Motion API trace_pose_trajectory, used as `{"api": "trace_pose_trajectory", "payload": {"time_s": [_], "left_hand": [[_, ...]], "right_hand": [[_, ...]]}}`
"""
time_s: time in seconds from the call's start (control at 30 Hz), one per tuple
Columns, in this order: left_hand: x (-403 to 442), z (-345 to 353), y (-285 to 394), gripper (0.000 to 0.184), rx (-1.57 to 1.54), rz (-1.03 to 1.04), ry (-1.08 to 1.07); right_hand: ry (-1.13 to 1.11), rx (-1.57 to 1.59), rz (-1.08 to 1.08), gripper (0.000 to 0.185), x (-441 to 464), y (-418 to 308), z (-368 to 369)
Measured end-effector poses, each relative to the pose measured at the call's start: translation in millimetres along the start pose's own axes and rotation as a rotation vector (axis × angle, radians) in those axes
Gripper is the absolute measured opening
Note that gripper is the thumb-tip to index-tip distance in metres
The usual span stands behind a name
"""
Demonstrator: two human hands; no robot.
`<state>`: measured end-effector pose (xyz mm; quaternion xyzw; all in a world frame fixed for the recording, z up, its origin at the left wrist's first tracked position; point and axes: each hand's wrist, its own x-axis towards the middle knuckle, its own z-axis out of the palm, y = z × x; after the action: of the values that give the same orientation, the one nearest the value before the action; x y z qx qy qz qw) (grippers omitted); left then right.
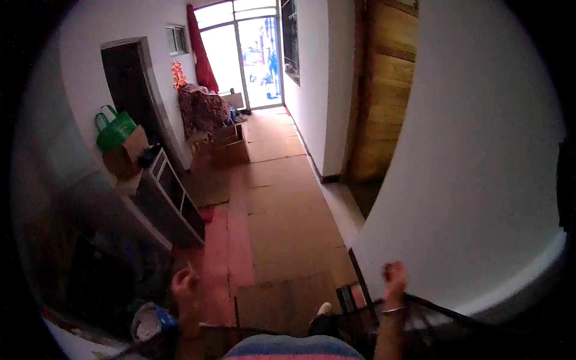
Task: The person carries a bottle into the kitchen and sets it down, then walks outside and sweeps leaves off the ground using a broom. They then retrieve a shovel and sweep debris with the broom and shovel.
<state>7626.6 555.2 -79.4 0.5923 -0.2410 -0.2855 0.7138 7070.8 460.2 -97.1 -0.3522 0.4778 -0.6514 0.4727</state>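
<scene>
My left hand (185,282) is raised at the lower left, over the pink floor strip, with its fingers curled in. My right hand (394,275) is held up at the lower right in front of the white wall, closed, a band around its wrist. No object shows in either hand, though the dim picture blurs the fingers. Between my arms are my striped top (294,348) and one light shoe (324,308) on the cardboard floor covering (288,216).
A low cabinet (174,192) stands along the left, with a cardboard box (125,157) and a green bag (115,129) on top. Further on are an open carton (231,150) and a cloth-covered pile (205,111). A glass door (259,63) closes the far end; a wooden door (390,96) is on the right.
</scene>
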Motion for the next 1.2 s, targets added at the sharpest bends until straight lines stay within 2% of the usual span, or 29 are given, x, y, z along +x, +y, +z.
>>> {"api": "trace_pose_trajectory", "payload": {"time_s": [0.03,0.07,0.13,0.17,0.23,0.27,0.33,0.37,0.4,0.43,0.47,0.5,0.53,0.57,0.67,0.7,0.73,0.77,0.8,0.87,0.93,1.07,1.13,1.2], "left_hand": [[-4,8,10,0.023,-0.075,0.015,0.138],[-8,17,21,0.022,-0.146,0.039,0.274],[2,40,-2,0.02,-0.169,0.004,0.393],[7,50,-34,0.019,-0.13,-0.075,0.378],[41,58,-121,0.019,0.054,-0.285,0.144],[52,70,-153,0.019,0.107,-0.348,0.001],[65,177,-121,0.021,-0.051,-0.412,-0.155],[60,241,-82,0.027,-0.182,-0.451,-0.194],[65,286,-69,0.027,-0.095,-0.477,-0.272],[78,326,-60,0.028,-0.009,-0.493,-0.35],[90,357,-61,0.028,0.079,-0.505,-0.426],[103,384,-80,0.029,0.202,-0.333,-0.549],[119,415,-101,0.031,0.324,-0.155,-0.666],[128,446,-103,0.032,0.34,-0.064,-0.777],[195,512,-103,0.034,0.514,0.123,-1.014],[223,534,-109,0.035,0.591,0.171,-1.084],[248,550,-113,0.035,0.531,0.089,-1.135],[272,572,-117,0.035,0.465,0.019,-1.203],[296,599,-121,0.035,0.396,-0.05,-1.285],[327,657,-121,0.032,0.182,-0.468,-1.321],[356,711,-109,0.026,-0.021,-1.111,-1.118],[396,824,-123,0.025,0.146,-1.098,-1.328],[402,894,-121,0.025,0.258,-1.103,-1.459],[394,946,-138,0.026,0.312,-1.089,-1.443]], "right_hand": [[0.113,0.08,-0.094,0.02,42,4,-19],[0.323,-0.065,-0.116,0.032,86,10,-52],[0.671,0.014,-0.134,0.019,137,-21,-34],[0.606,0.033,-0.102,0.017,174,-11,-50],[0.476,0.067,-0.017,0.012,245,33,-66],[0.274,0.027,0.064,0.01,253,28,-36],[0.049,-0.041,0.183,0.011,283,42,40],[-0.177,-0.186,0.268,0.013,303,58,69],[-0.369,-0.202,0.285,0.017,308,68,109],[-0.407,-0.315,0.319,0.018,307,75,151],[-0.713,-0.44,0.133,0.02,316,96,178],[-1.021,-0.516,-0.002,0.022,327,121,206],[-1.198,-0.638,-0.1,0.024,335,121,236],[-1.373,-0.76,-0.2,0.026,341,117,261],[-1.512,-0.659,-0.707,0.022,388,169,300],[-1.562,-0.759,-0.672,0.02,418,164,313],[-1.591,-0.867,-0.622,0.019,445,138,327],[-1.598,-0.99,-0.571,0.02,474,111,338],[-1.523,-0.968,-0.589,0.02,501,90,347],[-1.373,-0.928,-0.596,0.024,542,61,356],[-1.257,-0.828,-0.581,0.024,586,57,357],[-0.947,-0.747,-0.656,0.024,670,55,341],[-0.862,-0.809,-0.599,0.023,718,58,315],[-0.803,-0.808,-0.527,0.023,762,46,285]]}}
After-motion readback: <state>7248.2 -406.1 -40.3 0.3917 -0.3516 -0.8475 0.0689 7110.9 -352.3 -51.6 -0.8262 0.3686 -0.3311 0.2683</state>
